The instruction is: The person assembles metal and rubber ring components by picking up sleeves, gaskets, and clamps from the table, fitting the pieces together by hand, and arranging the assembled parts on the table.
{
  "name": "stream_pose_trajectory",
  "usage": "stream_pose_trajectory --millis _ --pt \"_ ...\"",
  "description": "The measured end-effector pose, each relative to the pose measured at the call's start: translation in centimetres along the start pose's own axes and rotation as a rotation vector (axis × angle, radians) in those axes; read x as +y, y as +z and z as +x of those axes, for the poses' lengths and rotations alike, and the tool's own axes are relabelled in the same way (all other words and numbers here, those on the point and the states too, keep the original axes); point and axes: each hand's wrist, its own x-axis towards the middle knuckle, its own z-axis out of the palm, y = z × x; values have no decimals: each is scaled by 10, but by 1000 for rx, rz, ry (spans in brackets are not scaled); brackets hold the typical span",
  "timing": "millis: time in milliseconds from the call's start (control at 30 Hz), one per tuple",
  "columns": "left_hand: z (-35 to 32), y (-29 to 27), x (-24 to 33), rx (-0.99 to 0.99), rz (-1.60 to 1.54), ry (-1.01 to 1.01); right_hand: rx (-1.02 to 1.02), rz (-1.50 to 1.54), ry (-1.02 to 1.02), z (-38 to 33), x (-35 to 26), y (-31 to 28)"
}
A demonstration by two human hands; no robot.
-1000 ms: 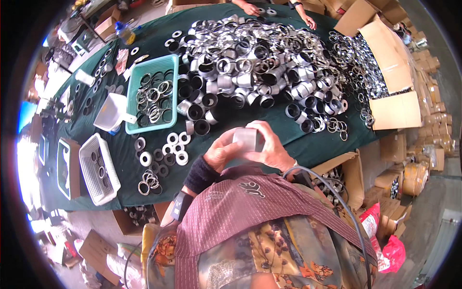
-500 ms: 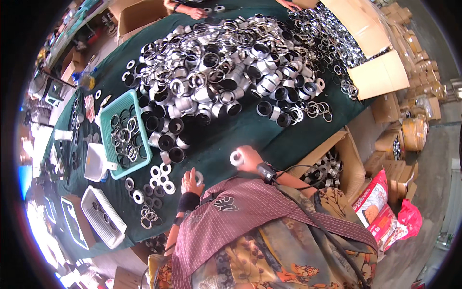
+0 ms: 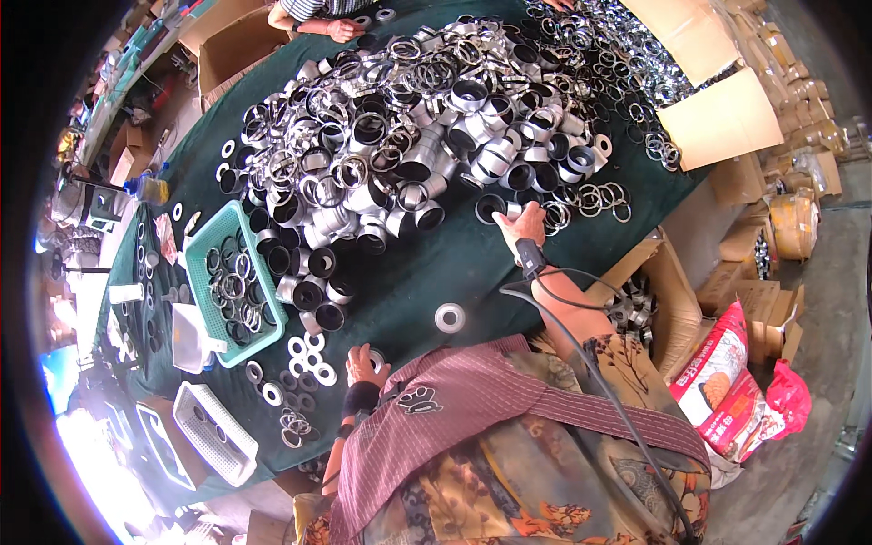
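My right hand (image 3: 524, 229) reaches to the near right edge of a big heap of metal parts, its fingers closed around a short silver metal sleeve (image 3: 514, 210) that they partly hide. Just left of it lies a black-lined metal sleeve (image 3: 490, 208). Close to my body, my left hand (image 3: 362, 366) rests low over the cloth with a pale flat ring (image 3: 377, 361) at its fingers. Between the hands a single white flat ring (image 3: 449, 307) lies flat on the green cloth. Several white rings (image 3: 297, 346) are grouped left of my left hand.
A green basket (image 3: 273, 309) of thin metal rings stands left of the heap (image 3: 363, 195), near a white basket (image 3: 247, 470). An open carton (image 3: 677, 318) with metal parts is at my right. Across the table is another person's hand (image 3: 344, 31).
My right hand has let go of the white ring, leaving it on the cloth, and moved away and right to the metal sleeves. My left hand stays near the same spot.
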Motion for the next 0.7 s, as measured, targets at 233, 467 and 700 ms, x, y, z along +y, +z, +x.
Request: stream_pose_trajectory --millis 233,467,700 --pt "2 -7 13 -34 -1 -37 -205 45 67 9 27 9" --pt "2 -21 27 -65 6 -89 -161 153 -21 -12 35 -2" --pt "20 -56 50 221 -115 205 -720 1056 -120 -68 -30 -59"
